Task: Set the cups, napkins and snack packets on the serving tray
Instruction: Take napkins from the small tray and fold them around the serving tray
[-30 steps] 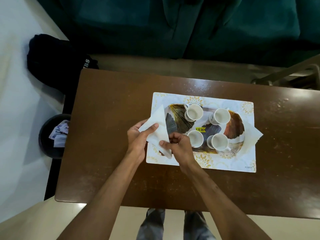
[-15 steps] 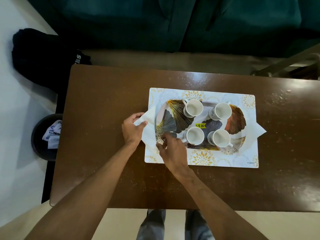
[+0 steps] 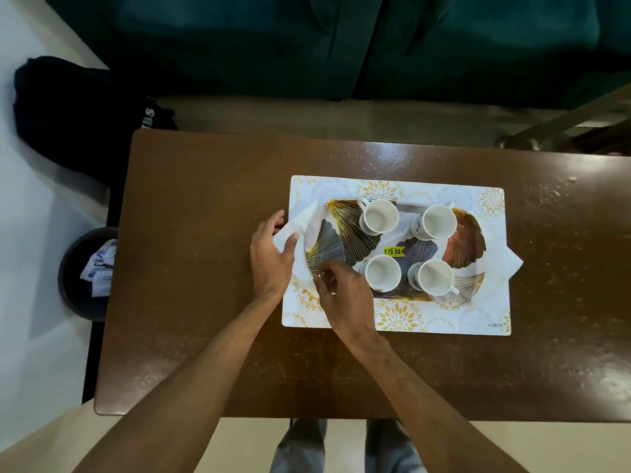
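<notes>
Napkin (image 3: 296, 224) lies in the grip of left hand (image 3: 271, 259), tucked under tray (image 3: 467, 240).

the bench (image 3: 205, 302) looks like dark brown wood under a glossy varnish, scuffed and scratched, with pale glare patches toward its right edge. the placemat (image 3: 478, 315) is thin, smooth and faintly shiny, like printed plastic. the serving tray (image 3: 467, 240) has a slick, glossy printed face with a yellow paper price sticker (image 3: 393, 251) on it. the four cups (image 3: 379, 216) look like smooth white glazed ceramic. the napkin (image 3: 297, 223) nearer the bench's left edge and the other napkin (image 3: 512, 261) are soft, matt white paper, creased. the sofa (image 3: 444, 46) beyond the far edge is teal cloth, velvety.
</notes>
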